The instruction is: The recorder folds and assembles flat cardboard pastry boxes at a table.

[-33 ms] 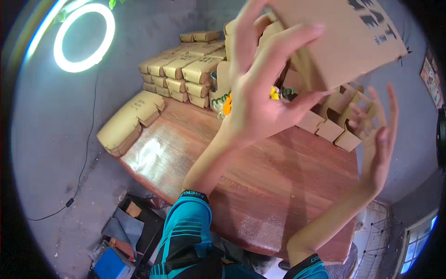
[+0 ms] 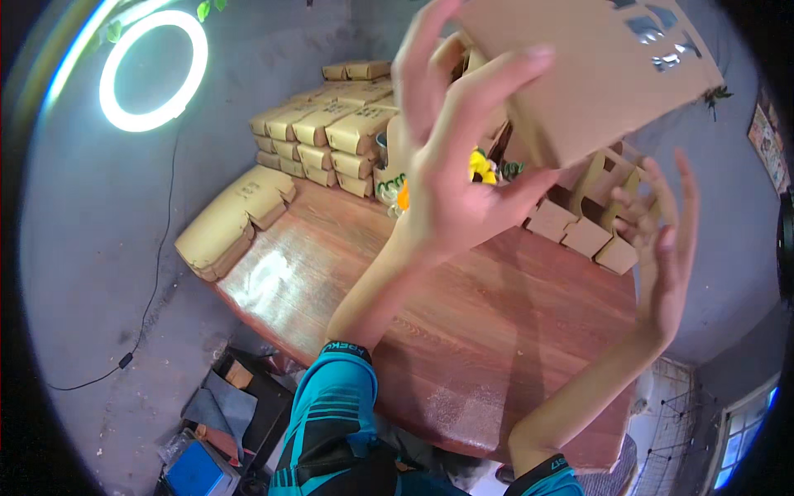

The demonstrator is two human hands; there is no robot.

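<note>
A brown cardboard box (image 2: 595, 91) with dark, shiny print is raised above the far right of the table. My left hand (image 2: 455, 157) grips it by its left edge, with the thumb at the lower corner and a finger across the face. Below the box's right side, my right hand (image 2: 666, 248) is up with fingers spread, apart from the box. Behind my left hand are a small yellow item (image 2: 481, 168) and an orange one, mostly hidden. Cardboard pieces with open tops (image 2: 571, 223) stand at the table's far right.
Folded brown boxes (image 2: 322, 124) are stacked at the back of the wooden table (image 2: 496, 331). Flattened cardboard blanks (image 2: 236, 215) lie at the left edge. A lit ring light (image 2: 153, 70) hangs at upper left. A blue item (image 2: 197, 473) sits low at left.
My left hand and the box have shifted slightly left together, and the box has tilted a little. The right hand has moved slightly left with its fingers still spread.
</note>
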